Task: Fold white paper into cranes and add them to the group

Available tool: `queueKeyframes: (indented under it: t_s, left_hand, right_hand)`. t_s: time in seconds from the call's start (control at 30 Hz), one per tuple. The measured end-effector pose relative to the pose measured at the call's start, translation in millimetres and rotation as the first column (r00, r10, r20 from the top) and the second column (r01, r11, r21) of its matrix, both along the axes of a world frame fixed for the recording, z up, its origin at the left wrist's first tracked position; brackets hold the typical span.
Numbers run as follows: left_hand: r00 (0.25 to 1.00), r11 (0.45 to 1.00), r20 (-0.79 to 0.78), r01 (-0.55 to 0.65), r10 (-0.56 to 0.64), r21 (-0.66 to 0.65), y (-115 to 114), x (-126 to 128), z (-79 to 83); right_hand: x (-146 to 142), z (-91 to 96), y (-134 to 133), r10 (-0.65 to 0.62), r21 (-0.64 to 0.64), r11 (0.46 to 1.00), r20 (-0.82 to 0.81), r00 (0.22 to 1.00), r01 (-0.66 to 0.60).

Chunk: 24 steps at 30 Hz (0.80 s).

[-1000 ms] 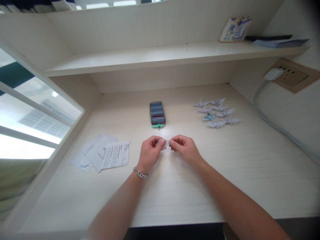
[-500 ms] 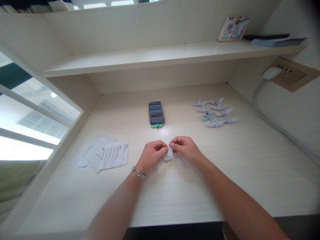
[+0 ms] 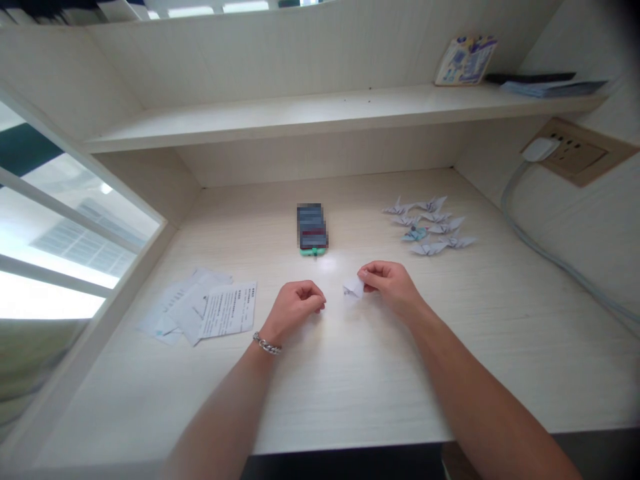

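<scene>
My right hand [image 3: 391, 285] pinches a small folded piece of white paper [image 3: 354, 288] just above the desk [image 3: 350, 373], a little right of centre. My left hand [image 3: 297, 308] rests on the desk to the left of it, fingers curled into a loose fist with nothing showing in them; a chain bracelet sits on that wrist. The two hands are a short gap apart.
A phone [image 3: 313, 229] lies flat beyond the hands. Several folded paper cranes [image 3: 431, 225] are grouped at the right rear. Printed paper sheets [image 3: 207, 312] lie at the left. A shelf [image 3: 320, 113] overhangs the back; a cable [image 3: 545, 247] runs from a wall socket [image 3: 575, 152] on the right.
Both hands were together on the folded paper; now the left hand has let go and drawn back left, while the right hand carries the paper slightly right and away.
</scene>
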<state>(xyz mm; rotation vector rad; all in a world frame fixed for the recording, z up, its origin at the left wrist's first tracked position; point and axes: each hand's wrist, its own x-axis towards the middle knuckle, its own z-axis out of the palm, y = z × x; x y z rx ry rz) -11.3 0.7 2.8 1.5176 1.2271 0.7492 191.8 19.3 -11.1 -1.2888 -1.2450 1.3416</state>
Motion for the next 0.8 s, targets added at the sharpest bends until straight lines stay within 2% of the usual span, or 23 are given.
queueKeyframes:
  t_s: [0.13,0.27,0.43,0.53,0.63,0.8]
  left_hand:
    - [0.999,0.999,0.028,-0.039,0.038,0.03,-1.1,6.4,-0.6]
    - [1.0,0.998,-0.008,-0.005,0.005,0.065,-4.0,12.4,0.3]
    - [1.0,0.998,-0.021,0.02,-0.018,0.063,-2.3,6.4,-0.9]
    - [1.0,0.999,-0.013,0.014,-0.014,0.039,0.1,1.7,-2.7]
    - [0.998,0.998,0.044,-0.056,0.055,0.017,1.1,3.1,-4.1]
    - [0.973,0.992,0.194,-0.123,0.122,-0.009,0.1,14.7,-7.9]
  right_hand:
    - [-14.2,2.5,-7.6,0.193,0.02,0.981,0.08,0.978,-0.195]
    - [-27.2,1.7,-13.9,0.227,0.021,0.973,0.106,0.968,-0.23]
    - [-20.2,1.4,-9.2,0.184,-0.008,0.983,0.004,0.983,-0.184]
    - [-12.8,2.6,-4.9,0.083,-0.017,0.996,-0.051,0.995,-0.084]
    - [-11.2,1.8,-3.8,-0.025,0.0,1.0,-0.075,0.997,0.025]
    - [-25.2,-1.1,-9.4,-0.009,0.113,0.994,-0.034,0.999,0.013]
